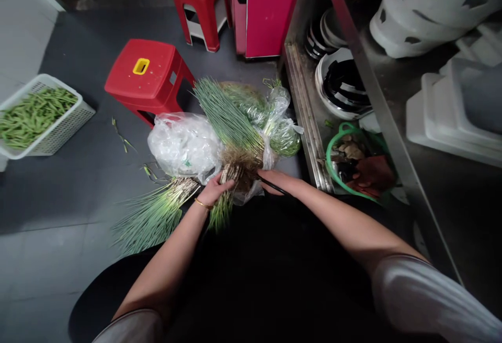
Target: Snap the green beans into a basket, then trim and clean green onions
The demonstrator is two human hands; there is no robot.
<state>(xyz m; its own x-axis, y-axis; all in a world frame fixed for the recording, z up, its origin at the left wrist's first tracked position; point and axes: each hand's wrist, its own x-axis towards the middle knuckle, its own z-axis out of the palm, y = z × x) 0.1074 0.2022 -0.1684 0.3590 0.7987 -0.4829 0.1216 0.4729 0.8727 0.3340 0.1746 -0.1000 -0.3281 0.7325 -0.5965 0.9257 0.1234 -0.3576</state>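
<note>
Nearby, basket (68, 126) holds green beans (31, 115); chives (227, 118) lie across plastic bags (182, 144).

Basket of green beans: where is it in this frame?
Head view, far left edge: the basket sits on the dark floor, left of the nearer red stool and well clear of the left hand gripping chives.

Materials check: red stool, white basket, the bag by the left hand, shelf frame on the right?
Red stool: moulded plastic, semi-gloss, one piece with a slotted top. White basket: plastic, perforated walls. Bag beside the left hand, which grips the greens: thin clear plastic film, crinkled, shiny. Shelf frame: probably stainless steel, grey with dull streaky reflections.
</note>
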